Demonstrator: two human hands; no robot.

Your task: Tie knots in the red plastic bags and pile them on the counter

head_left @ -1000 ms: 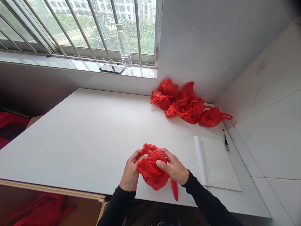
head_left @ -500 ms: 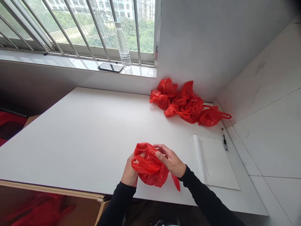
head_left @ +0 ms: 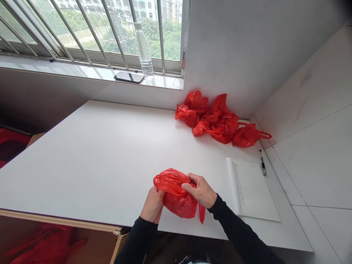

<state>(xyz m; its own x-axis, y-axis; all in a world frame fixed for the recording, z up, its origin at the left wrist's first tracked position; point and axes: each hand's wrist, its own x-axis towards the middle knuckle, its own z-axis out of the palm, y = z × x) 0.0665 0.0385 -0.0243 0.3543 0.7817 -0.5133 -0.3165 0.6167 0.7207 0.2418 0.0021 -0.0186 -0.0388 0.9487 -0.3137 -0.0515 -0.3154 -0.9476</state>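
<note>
A crumpled red plastic bag (head_left: 180,205) is held between both hands just above the front edge of the table. My left hand (head_left: 153,203) is closed on its left side, with the fingers partly hidden behind the plastic. On the right, my right hand (head_left: 200,190) pinches the bag's upper side between thumb and fingers. Folds are gathered over the top, and one loose strip hangs down below the right hand. What the bag may contain cannot be seen.
Several red plastic bags (head_left: 217,119) are heaped at the table's back right. A notebook (head_left: 254,190) and a pen (head_left: 263,163) lie to the right. On the windowsill are a phone (head_left: 128,77) and a water bottle (head_left: 144,53). A cardboard box (head_left: 96,244) with red bags stands at lower left.
The bag's upper opening and handle loop have been folded over and gathered. My right thumb and fingers now press into the plastic, while my left thumb has come out of the opening.
</note>
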